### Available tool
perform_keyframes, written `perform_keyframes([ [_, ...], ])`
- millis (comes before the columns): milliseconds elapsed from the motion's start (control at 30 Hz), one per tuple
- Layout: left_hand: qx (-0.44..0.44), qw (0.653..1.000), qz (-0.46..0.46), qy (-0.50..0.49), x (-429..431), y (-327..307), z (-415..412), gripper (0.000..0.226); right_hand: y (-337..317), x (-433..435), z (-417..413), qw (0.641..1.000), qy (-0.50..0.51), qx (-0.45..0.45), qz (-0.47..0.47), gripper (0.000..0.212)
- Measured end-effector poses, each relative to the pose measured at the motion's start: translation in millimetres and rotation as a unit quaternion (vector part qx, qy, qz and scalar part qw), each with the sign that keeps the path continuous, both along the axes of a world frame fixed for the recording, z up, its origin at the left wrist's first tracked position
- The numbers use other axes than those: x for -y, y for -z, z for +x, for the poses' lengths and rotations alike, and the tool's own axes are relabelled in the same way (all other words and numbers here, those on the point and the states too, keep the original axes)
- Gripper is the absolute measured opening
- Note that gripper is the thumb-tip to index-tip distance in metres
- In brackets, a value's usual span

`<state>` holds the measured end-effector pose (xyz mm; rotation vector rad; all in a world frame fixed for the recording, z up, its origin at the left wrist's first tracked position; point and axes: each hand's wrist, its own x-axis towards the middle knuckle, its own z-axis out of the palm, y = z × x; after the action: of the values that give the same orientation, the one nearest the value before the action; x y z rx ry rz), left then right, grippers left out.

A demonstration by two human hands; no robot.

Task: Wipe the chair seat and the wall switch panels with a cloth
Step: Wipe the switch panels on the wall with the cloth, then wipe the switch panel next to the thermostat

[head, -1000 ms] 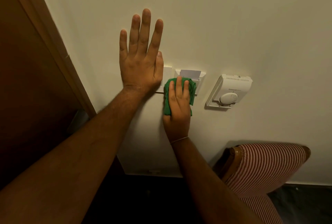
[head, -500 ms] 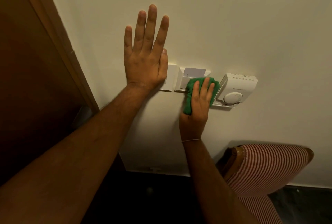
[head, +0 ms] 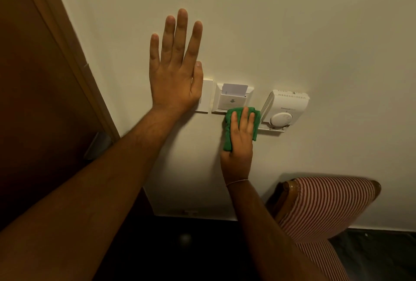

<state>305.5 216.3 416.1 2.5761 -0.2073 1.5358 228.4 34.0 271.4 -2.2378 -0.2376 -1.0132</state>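
Observation:
My right hand (head: pixel 239 145) presses a green cloth (head: pixel 230 131) flat against the wall, at the lower right corner of the white key-card panel (head: pixel 231 100) and just left of the white thermostat (head: pixel 284 109). A card stands in the panel's slot. My left hand (head: pixel 175 71) lies flat on the wall with fingers spread, its thumb side covering most of the white switch plate (head: pixel 206 96). The red-and-white striped chair (head: pixel 326 204) stands against the wall at the lower right; only its back and part of the seat show.
A brown wooden door and frame (head: pixel 74 55) fill the left side. A dark floor (head: pixel 202 247) runs below the wall's white skirting. The wall above and right of the panels is bare.
My right hand has carried the cloth from the card panel's left side rightward to the thermostat's edge, then slightly down, uncovering the panel's face. My left hand has stayed on the wall.

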Motion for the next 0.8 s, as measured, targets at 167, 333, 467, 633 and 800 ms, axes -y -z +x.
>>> perform_keyframes([
  [167,-0.058,0.998,-0.001,0.022,9,40,-51,0.084,0,19,-27,0.998,-0.017,-0.043,-0.032,0.091],
  [333,-0.159,0.984,-0.045,0.068,36,141,-138,0.088,16,46,-71,0.992,-0.028,-0.095,-0.077,0.099],
  [467,-0.234,0.967,-0.021,0.097,71,203,-190,0.088,36,84,-113,0.984,-0.034,-0.147,-0.093,0.085],
  [633,-0.319,0.935,-0.025,0.157,142,247,-225,0.080,82,160,-171,0.982,0.012,-0.158,-0.107,0.067],
  [800,-0.409,0.893,-0.020,0.186,229,291,-250,0.082,148,242,-224,0.957,0.051,-0.257,-0.128,0.068],
])
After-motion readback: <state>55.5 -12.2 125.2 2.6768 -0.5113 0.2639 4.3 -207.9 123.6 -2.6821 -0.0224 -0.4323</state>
